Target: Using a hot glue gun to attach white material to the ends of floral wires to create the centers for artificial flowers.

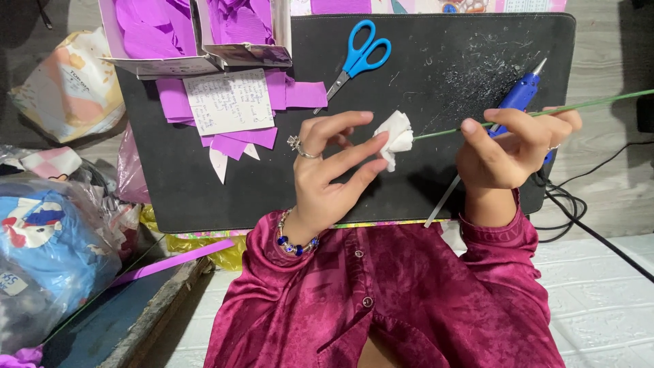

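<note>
While the left hand [327, 160] is pinching a white paper bud [395, 138] between thumb and fingertips, the right hand [507, 146] is closing its fingers on the green wire stem [579, 105], over the black mat [436, 68]. Judging by this, wrapping is underway; turning the stem steadily comes next. Both wrists are arching upward, beside the blue glue gun [521, 92] and scissors [360, 58].

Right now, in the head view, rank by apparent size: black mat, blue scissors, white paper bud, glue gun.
1. black mat
2. blue scissors and glue gun: look alike, and the right hand hides part of the gun, so unranked
3. white paper bud
</note>
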